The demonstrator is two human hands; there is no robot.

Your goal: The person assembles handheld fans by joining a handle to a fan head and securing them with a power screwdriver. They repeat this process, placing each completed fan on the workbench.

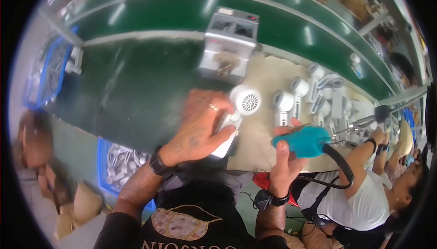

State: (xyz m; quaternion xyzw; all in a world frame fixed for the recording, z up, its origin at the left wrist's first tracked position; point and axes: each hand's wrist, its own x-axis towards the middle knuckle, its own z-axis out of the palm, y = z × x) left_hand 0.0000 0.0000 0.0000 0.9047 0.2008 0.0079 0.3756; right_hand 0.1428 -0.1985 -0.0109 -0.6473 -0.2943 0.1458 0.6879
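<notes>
At the near edge of the green bench (132,80), the thumb and fingers of our left hand (195,128) close around the handle of a white device (245,101), its round, grilled head showing beyond our grip. To the right, apart from the device, our right hand (289,160) wraps its fingers round a teal power tool (304,142), from which we see a black cable (342,167) curving. Just beyond the device stands a silver-grey machine (227,46). Right of it, we have similar white devices (284,100) clustered on a tan sheet (264,76). Beside our left forearm sits a blue crate (102,169) of white parts (125,162); at our right is a person in a white top (364,199).
</notes>
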